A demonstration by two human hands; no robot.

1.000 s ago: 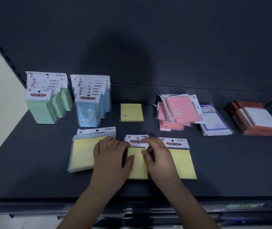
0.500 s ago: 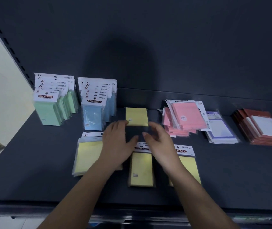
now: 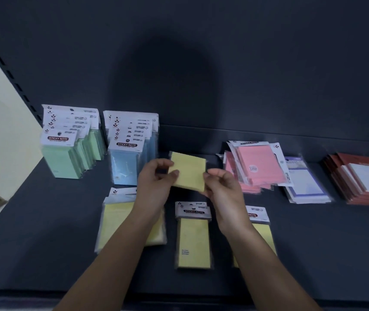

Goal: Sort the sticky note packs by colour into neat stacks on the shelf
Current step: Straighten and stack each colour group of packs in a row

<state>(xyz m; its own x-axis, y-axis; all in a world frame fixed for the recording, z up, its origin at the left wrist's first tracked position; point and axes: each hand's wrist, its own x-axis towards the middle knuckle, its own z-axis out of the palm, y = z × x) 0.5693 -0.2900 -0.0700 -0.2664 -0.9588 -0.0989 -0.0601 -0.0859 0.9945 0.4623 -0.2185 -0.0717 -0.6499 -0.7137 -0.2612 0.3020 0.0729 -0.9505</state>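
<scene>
A small square yellow sticky note pack (image 3: 189, 171) is lifted off the dark shelf (image 3: 44, 221) at the middle. My left hand (image 3: 154, 185) grips its left edge and my right hand (image 3: 221, 189) grips its right corner. Below them lie three yellow packs flat: a wide stack (image 3: 116, 221) at the left partly under my left forearm, a narrow pack (image 3: 193, 236) in the middle, and one (image 3: 262, 230) at the right partly under my right forearm. Green packs (image 3: 66, 149) and blue packs (image 3: 132, 153) stand upright in rows at the back left.
A loose pile of pink packs (image 3: 257, 167) lies right of my hands. Beside it is a white and purple stack (image 3: 304, 185), then a red-edged stack (image 3: 363, 178) at the far right. The shelf's back wall (image 3: 201, 63) rises behind everything.
Both hands left the middle yellow pack at the front, reached back to the small yellow pack by the wall and picked it up. It now hangs tilted between them.
</scene>
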